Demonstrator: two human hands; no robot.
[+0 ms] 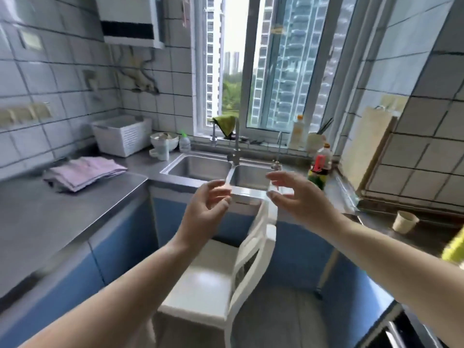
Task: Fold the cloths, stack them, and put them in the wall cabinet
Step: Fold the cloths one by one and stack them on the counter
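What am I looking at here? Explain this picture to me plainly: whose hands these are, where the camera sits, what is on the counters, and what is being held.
There is no machine here. The one picture comes from a wide-angle camera worn on a person's head, looking forward and down, so the two bare arms reaching in are that person's own. The left hand and right hand are raised over a white wooden chair, fingers spread, holding nothing.

On the steel counter at the left lies a stack of folded pale pink cloths, with a white slatted plastic basket behind it. Ahead is a double steel sink under the window, and a green cloth hangs over the tap. On the right counter sits a cream paper cup. The picture is blurred.
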